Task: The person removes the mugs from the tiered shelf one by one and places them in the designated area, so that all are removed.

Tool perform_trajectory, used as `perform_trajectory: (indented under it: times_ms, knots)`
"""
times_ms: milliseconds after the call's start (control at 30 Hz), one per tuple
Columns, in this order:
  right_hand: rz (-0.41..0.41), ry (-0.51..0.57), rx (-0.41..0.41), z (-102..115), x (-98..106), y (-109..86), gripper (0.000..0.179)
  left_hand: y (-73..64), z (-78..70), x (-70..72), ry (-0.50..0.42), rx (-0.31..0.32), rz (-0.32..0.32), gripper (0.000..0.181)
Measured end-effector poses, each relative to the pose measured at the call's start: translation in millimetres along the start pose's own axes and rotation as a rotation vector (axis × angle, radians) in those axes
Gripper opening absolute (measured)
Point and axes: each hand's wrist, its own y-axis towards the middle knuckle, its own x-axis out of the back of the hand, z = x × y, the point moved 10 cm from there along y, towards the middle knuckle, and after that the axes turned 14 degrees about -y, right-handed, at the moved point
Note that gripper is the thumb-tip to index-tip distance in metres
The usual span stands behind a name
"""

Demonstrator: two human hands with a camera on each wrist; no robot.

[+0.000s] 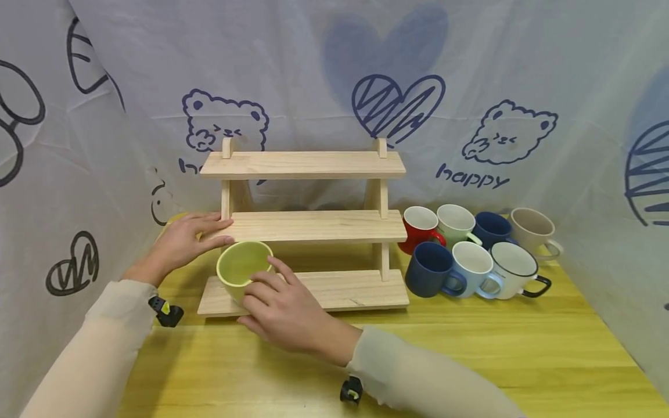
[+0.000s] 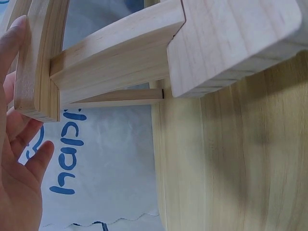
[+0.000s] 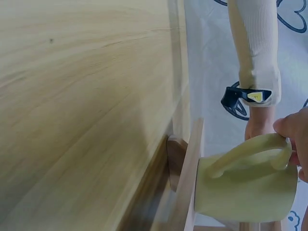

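A yellow-green mug (image 1: 244, 266) stands at the left end of the lowest board of a three-tier wooden display shelf (image 1: 334, 290). My right hand (image 1: 287, 310) holds this mug, its fingers at the rim and handle side. In the right wrist view the thumb and fingers pinch the upper end of the mug's handle (image 3: 248, 151), and the mug's base is against the board. My left hand (image 1: 183, 241) grips the left end of the middle board (image 1: 313, 226), with fingers on both faces of it in the left wrist view.
Several mugs cluster right of the shelf, among them a red mug (image 1: 415, 232), a dark blue mug (image 1: 431, 270), a light blue mug (image 1: 473, 264) and a white mug with a black handle (image 1: 514, 270). A printed cloth (image 1: 313, 75) hangs behind and at both sides of the wooden table (image 1: 470, 348).
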Motion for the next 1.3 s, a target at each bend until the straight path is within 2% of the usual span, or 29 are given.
perform_trajectory:
  times_ms: [500, 800, 1067, 1300]
  knots:
    - [-0.031, 0.068, -0.25, -34, -2, -33.4, 0.031, -1.1, 0.7, 1.4, -0.001, -0.014, 0.004, 0.058]
    - [0.061, 0.28, -0.392, -45, -19, -49.0, 0.028, -1.3, 1.2, -0.1, 0.003, -0.016, 0.001, 0.058]
    - [0.144, 0.426, -0.503, -61, -29, -59.8, 0.021, -0.7, 1.1, 0.0, 0.009, -0.01, 0.003, 0.058]
    - [0.22, 0.633, -0.63, -74, -41, -67.9, 0.022, -0.9, 0.1, -0.6, 0.011, -0.002, 0.008, 0.059]
